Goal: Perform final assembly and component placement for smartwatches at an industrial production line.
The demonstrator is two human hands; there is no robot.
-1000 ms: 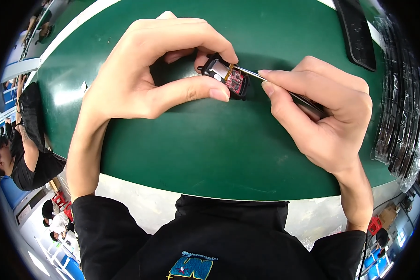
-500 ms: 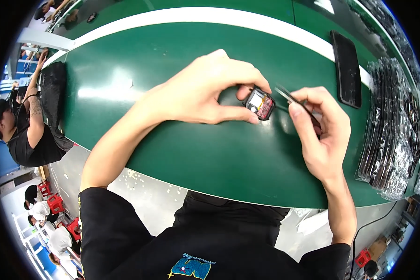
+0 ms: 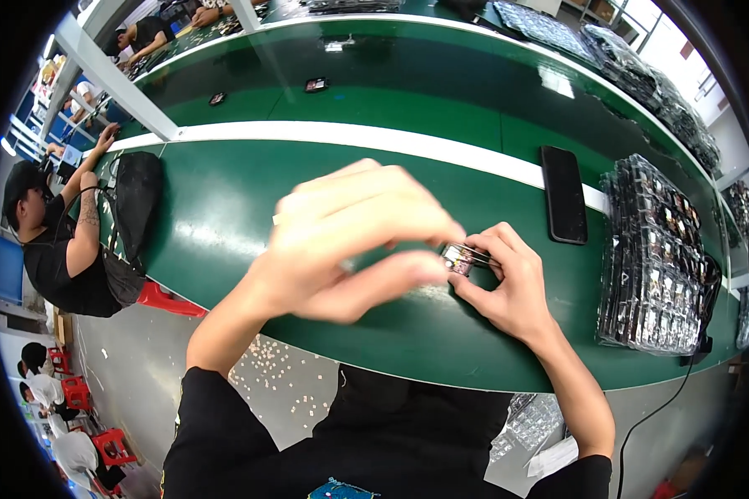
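A small square black-framed electronic device (image 3: 458, 259), with pinkish and pale parts inside, is at the fingertips of my right hand (image 3: 509, 287). The thumb and fingers of that hand are closed around a pair of thin metal tweezers (image 3: 481, 256), and they also touch the device's edge. My left hand (image 3: 354, 245) is just left of the device and smeared by motion. Its thumb and forefinger are apart, with no object visible between them. The left fingertips overlap the device's near side in the picture, so contact there is hard to judge.
A black phone (image 3: 564, 195) lies right of my hands on the green table (image 3: 424, 345). Stacked clear plastic trays (image 3: 653, 258) stand at the right edge. Beyond a white strip (image 3: 358, 137) are two small devices. A person (image 3: 71, 241) sits at left beside a black bag (image 3: 137, 200).
The view has tilted up, showing more of the far bench. My left hand has come away from the device it gripped, while my right hand with the tweezers has moved in to it.
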